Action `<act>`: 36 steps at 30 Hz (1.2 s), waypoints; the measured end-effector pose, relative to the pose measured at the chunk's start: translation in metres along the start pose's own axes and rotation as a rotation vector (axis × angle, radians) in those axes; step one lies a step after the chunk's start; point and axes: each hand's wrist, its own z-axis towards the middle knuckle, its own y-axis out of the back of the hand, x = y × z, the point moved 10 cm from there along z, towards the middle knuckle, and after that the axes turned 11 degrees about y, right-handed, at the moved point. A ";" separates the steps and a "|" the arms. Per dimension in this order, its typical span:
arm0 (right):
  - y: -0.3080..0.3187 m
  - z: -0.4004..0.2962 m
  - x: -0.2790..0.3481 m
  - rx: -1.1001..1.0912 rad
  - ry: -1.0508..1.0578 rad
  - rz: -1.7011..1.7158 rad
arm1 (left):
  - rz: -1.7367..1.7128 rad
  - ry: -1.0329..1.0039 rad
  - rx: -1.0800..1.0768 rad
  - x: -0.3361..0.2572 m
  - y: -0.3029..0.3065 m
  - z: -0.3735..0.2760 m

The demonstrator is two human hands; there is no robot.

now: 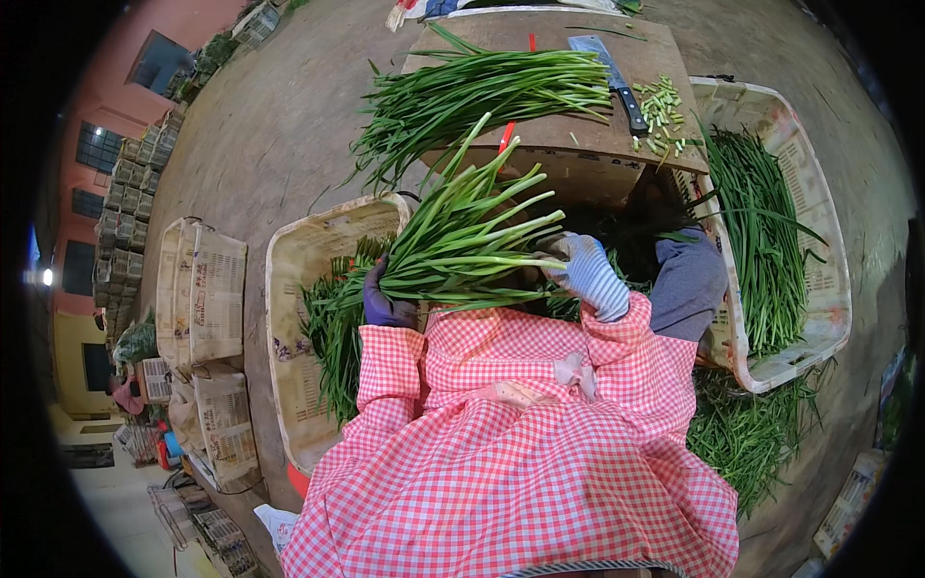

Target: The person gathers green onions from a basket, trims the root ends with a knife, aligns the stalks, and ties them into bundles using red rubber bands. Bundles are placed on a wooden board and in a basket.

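Note:
My left hand (pixel 388 298), in a dark purple glove, grips a loose bunch of garlic chives (pixel 455 238). Its pale stem ends fan out up and to the right. My right hand (pixel 589 271), in a blue-and-white striped knit glove, is at the lower stem ends, its fingertips closed around the end of one stem. On the low wooden board (pixel 614 155) ahead lies a larger pile of chives (pixel 498 97), above a red strap (pixel 507 136). A cleaver (pixel 614 83) with a black handle rests right of the pile, beside cut stem ends (pixel 659 112).
To my left stands a plastic crate (pixel 289 390) with chives inside. Another crate (pixel 831 289) on the right holds more chives. Loose leaves (pixel 759 441) lie on the floor below it. Stacked crates (pixel 217 289) stand farther left, and a person (pixel 128 394) is in the background.

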 end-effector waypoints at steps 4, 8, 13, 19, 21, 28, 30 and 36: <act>-0.029 -0.015 -0.041 -0.162 -0.601 0.898 | -0.153 0.106 0.028 0.004 0.001 0.007; -0.013 0.005 -0.023 -0.208 -0.279 0.816 | -0.158 0.092 0.081 0.004 -0.007 0.002; -0.038 0.008 -0.028 -0.238 -0.277 0.832 | -0.143 0.097 -0.023 0.004 -0.005 -0.002; -0.029 0.004 -0.017 -0.445 -0.341 1.108 | -0.187 0.113 0.014 0.007 -0.002 0.000; -0.026 0.000 -0.018 -0.438 -0.408 1.043 | -0.188 0.136 -0.001 0.007 -0.001 0.001; 0.044 -0.043 -0.059 -0.671 -0.424 0.833 | -0.239 0.141 0.168 -0.031 -0.025 0.001; 0.053 -0.062 -0.079 -0.561 -0.486 0.603 | -0.263 0.118 0.319 -0.042 -0.073 -0.023; 0.072 -0.050 -0.056 -0.266 -0.339 0.083 | -0.161 0.136 0.471 -0.061 -0.109 -0.031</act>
